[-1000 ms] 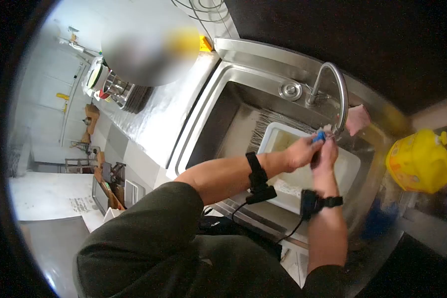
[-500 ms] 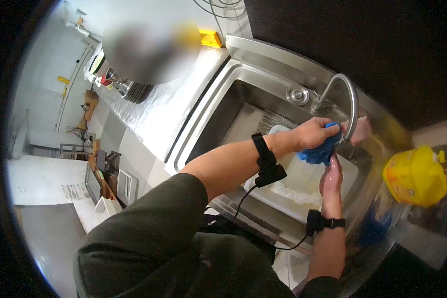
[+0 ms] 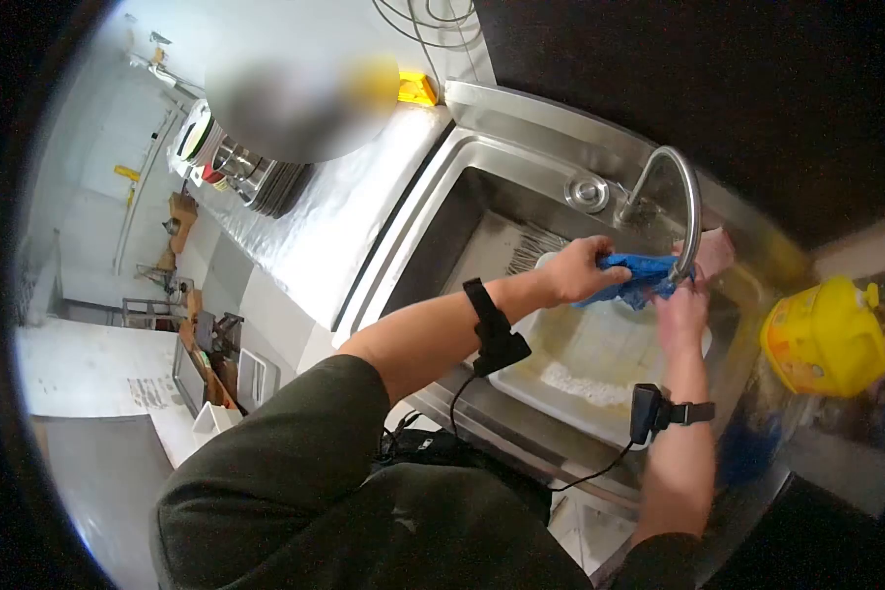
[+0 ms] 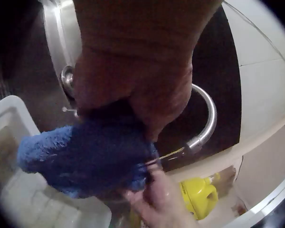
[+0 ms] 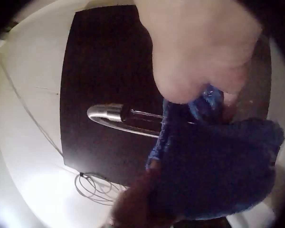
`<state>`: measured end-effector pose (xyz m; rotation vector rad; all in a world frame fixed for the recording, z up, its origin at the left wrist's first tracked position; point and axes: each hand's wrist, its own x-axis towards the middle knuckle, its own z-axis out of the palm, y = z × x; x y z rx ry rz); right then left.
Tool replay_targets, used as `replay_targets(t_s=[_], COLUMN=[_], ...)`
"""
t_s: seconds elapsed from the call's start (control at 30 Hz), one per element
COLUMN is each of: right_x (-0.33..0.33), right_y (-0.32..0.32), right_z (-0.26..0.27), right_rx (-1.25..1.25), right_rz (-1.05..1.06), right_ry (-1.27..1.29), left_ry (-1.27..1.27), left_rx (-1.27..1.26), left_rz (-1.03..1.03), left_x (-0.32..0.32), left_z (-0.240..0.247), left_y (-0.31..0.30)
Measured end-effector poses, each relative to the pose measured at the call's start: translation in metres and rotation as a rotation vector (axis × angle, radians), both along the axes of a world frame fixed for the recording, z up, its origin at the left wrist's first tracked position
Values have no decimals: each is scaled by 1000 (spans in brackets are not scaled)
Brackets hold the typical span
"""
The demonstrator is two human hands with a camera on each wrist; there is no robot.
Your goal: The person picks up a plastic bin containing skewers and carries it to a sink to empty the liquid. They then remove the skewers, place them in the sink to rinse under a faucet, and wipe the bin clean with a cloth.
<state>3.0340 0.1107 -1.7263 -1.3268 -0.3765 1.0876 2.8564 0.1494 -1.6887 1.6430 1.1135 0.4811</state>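
Showing rumpled folds, the blue cloth (image 4: 88, 159) looks fuzzy.

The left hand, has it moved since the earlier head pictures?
Yes: in the head view, the left hand is now farther left of the faucet than before.

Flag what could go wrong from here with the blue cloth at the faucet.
Splashing: a stream appears to run from the faucet onto the blue cloth, so water could deflect off it past the sink.

Re-soiling: the white tub with foam sits below; if the left hand or right hand loses its hold, the cloth might drop in.
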Motion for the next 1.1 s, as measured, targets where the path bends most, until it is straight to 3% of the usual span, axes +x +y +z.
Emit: replay_targets(t_s=[0.03, 0.1, 0.13, 0.17, 0.2, 0.23, 0.27, 0.3, 0.37, 0.4, 0.43, 0.5, 0.53, 0.6, 0.63, 0.7, 0.83, 0.87, 0.93, 0.97, 1.0, 1.07, 1.1], right_x=[-10, -24, -30, -32, -34, -36, -41, -38, -22, -14, -13, -9, -15, -12, -10, -24, -20, -21, -28, -39, -55, -81, -91], right_y=[-2, -14, -15, -19, -23, -24, -26, -24, -19, -16, -12, -9, -9, -3, -1, -3, 5, 3, -14, -29, -47, -58, -57], right_z=[6, 11, -9, -6, -2, 5, 17, 14, -6, -19, -19, -14, 3, -1, -3, 21, -2, -7, -14, -10, -4, 1, 0], right_rx=[2, 49, 42, 37, 76, 114, 42, 47, -113, -11, -3, 144, 124, 164, 204, 150, 68, 69, 95, 88, 158, 226, 217], right_rz=[12, 252, 167, 186, 206, 223, 150, 152, 167, 157, 152, 155, 130, 197, 265, 222, 68, 62, 11, 8, 109, 198, 151], right_ry=[-10, 240, 374, 368, 498, 632, 516, 517, 283, 359, 361, 422, 435, 491, 556, 524, 420, 422, 86, 83, -142, -363, -181], left_ry=[-14, -71, -110, -146, -149, -106, -59, -57, -305, -219, -216, -79, -88, -450, -459, -702, -702, -767, -820, -874, -703, -595, -486], left_rx=[35, 5, 148, 291, 293, 400, 504, 509, 270, 79, 84, -240, -244, -524, -529, -1067, -984, -943, -853, -760, -640, -579, -508], left_rz=[152, 167, 90, 16, 34, -106, -254, -254, -342, -352, -359, 1, 1, 308, 312, 197, 203, 323, 368, 422, 414, 468, 522], left_x=[5, 20, 33, 36, 35, 34, 32, 26, 6, -2, -8, -14, -10, 1, 5, 13, 28, 35, 40, 42, 36, 40, 43], left_z=[-3, -4, -20, -24, -28, -26, -23, -21, -18, -39, -46, -57, -57, -56, -56, -57, -48, -57, -71, -74, -61, -45, -42], left_y=[-6, -11, -10, -13, -19, -28, -36, -39, -48, -37, -23, -15, -16, -15, -15, -14, -29, -27, -15, -8, -4, -9, -11])
